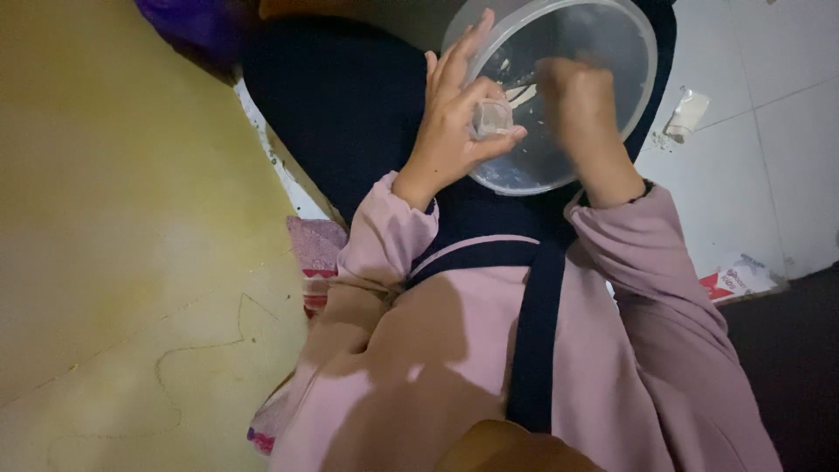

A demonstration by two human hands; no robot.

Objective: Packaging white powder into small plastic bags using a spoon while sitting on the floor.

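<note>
Head view: the person sits with a clear plastic bowl (pixel 612 35) resting on their dark-clothed lap, and both hands are at it. The left hand (pixel 454 122) lies against the bowl's near-left rim. Its thumb and bent forefinger are pinched on a small clear cup (pixel 495 118), while the other fingers (pixel 472 44) stretch out straight along the outside of the rim. The cup sits just at the rim, between the two hands.

The right hand (pixel 581 105) is inside the bowl, just to the right of the cup and close to the left hand. It is curled loosely closed and blurred, so whether it grips anything cannot be told. Pale strips or scraps (pixel 523 92) lie on the bowl's bottom right beside its knuckles, between it and the cup; what they are is too unclear to say.

Both wrists come out of pink sleeves (pixel 384 236), and a dark strap (pixel 535 332) runs down the pink top below the hands. Well left of the left hand lies a yellowish floor mat (pixel 114 218). Right of the right hand is a white tiled floor (pixel 769 131), with a crumpled clear wrapper (pixel 686 114) lying on it near the bowl and a red-and-white packet (pixel 734 281) further towards the person's elbow.
</note>
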